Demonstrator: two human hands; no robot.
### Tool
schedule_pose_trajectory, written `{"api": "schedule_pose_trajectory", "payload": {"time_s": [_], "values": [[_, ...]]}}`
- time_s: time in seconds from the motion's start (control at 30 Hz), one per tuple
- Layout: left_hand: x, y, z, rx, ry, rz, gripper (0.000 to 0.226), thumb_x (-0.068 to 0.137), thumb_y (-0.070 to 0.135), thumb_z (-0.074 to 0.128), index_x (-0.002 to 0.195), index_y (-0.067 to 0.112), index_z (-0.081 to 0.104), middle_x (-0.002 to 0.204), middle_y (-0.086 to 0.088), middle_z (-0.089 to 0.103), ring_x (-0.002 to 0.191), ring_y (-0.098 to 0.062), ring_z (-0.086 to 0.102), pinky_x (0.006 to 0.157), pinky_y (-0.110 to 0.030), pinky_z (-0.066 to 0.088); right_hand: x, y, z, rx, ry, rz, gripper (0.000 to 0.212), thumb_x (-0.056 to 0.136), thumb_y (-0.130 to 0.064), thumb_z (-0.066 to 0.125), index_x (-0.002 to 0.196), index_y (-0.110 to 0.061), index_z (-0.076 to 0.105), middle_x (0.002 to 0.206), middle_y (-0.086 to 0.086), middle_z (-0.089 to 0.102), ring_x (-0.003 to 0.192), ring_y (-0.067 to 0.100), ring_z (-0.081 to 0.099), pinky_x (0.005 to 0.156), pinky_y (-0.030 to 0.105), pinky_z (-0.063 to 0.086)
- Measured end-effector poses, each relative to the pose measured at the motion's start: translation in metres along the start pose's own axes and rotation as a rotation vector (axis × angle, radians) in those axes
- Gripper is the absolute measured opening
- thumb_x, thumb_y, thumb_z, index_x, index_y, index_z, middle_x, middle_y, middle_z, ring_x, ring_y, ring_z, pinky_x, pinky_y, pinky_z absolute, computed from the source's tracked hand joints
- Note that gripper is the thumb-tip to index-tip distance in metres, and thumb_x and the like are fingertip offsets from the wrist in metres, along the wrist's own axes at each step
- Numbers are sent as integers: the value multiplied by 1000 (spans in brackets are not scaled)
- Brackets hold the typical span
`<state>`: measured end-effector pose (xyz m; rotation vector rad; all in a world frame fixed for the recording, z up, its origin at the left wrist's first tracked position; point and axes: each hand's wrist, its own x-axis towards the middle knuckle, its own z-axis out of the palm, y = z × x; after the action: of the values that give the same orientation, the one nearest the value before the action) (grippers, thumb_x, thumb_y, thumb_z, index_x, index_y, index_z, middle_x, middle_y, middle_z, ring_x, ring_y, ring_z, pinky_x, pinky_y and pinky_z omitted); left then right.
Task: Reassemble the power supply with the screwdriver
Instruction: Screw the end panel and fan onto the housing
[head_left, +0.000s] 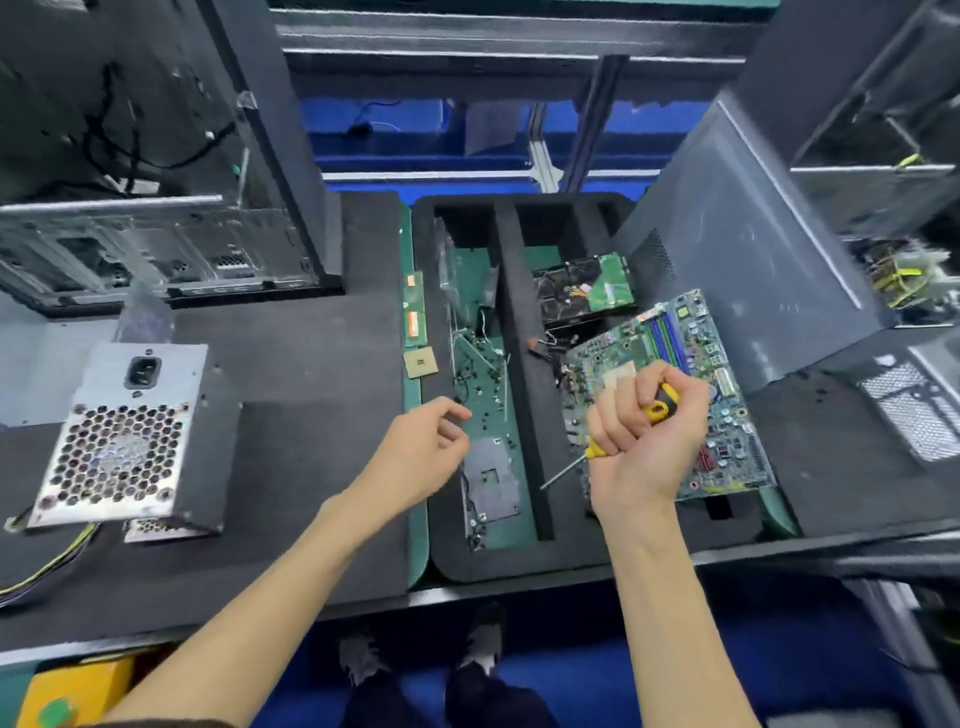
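Observation:
The power supply (124, 436), a grey metal box with a honeycomb fan grille and a black socket, stands on the dark foam mat at the left, cables trailing from its lower left. My right hand (644, 441) is shut on a yellow-and-black screwdriver (657, 408), its metal shaft pointing down-left over the foam tray. My left hand (421, 452) hovers at the left compartment of the tray (524, 395), fingers curled together above several small screws (483, 384); whether it pinches one I cannot tell. Both hands are far right of the power supply.
A green motherboard (696, 374) leans in the tray's right compartment under my right hand, a hard drive (587, 286) behind it. Memory sticks (414, 312) and a CPU chip (421, 362) lie left of the tray. Open computer cases stand at far left (145, 249) and right (753, 249).

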<state>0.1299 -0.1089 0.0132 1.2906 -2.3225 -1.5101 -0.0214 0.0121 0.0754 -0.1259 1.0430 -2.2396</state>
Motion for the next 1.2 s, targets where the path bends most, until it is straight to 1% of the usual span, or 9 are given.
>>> {"api": "schedule_pose_trajectory", "payload": {"time_s": [0.13,0.23,0.37,0.53,0.77,0.93,1.1,1.13,1.2], "values": [[31,-2,36,108,-5,-13,26,92,5,57,112,22,62,89,6,69,72,-4,62,67,-8,45,14,2,-26,32,-28,42,34,98,-20,33,66,-19,43,46,-7,22,41,10,12,37,24,16],[51,-5,64,205,-35,-53,26,91,3,55,110,17,67,89,5,66,80,-13,64,77,-24,50,25,5,-38,63,-38,83,36,98,-19,32,64,-18,42,46,-6,23,40,10,15,37,24,19],[72,-14,94,359,-80,-79,27,90,3,55,112,10,68,106,-9,72,99,-28,67,87,-34,53,38,10,-47,88,-37,123,38,98,-17,32,60,-19,40,46,-6,24,40,10,18,37,24,22],[92,-22,116,525,-97,-66,15,91,4,55,102,1,63,108,-19,66,100,-42,64,86,-47,53,52,17,-57,91,-16,149,37,96,-18,34,59,-18,40,47,-5,24,40,11,18,37,25,20],[102,-26,126,673,-40,-5,12,94,1,50,98,2,62,101,-18,62,93,-41,63,74,-43,46,62,20,-66,95,15,168,36,96,-19,35,60,-19,40,47,-5,25,40,11,18,37,25,21],[104,-21,120,623,-28,45,11,93,8,56,99,1,62,102,-16,60,96,-35,59,80,-45,51,69,20,-63,107,34,174,36,96,-18,36,60,-19,40,47,-5,25,40,11,18,37,25,22],[99,-7,108,553,9,15,6,86,7,55,85,8,50,89,-14,63,86,-37,59,70,-41,47,70,24,-50,108,35,183,36,95,-17,36,59,-19,41,47,-5,25,41,11,18,37,25,21],[97,-7,105,521,26,13,4,85,5,54,87,7,52,88,-12,64,86,-37,59,70,-41,46,70,25,-47,108,32,190,35,94,-17,36,59,-19,40,47,-5,24,41,11,18,37,25,20],[92,-6,97,433,72,7,21,88,2,52,104,8,64,94,-8,70,90,-31,63,77,-37,50,70,26,-41,115,25,195,34,93,-17,36,60,-19,40,47,-5,24,41,11,18,38,25,21]]}}
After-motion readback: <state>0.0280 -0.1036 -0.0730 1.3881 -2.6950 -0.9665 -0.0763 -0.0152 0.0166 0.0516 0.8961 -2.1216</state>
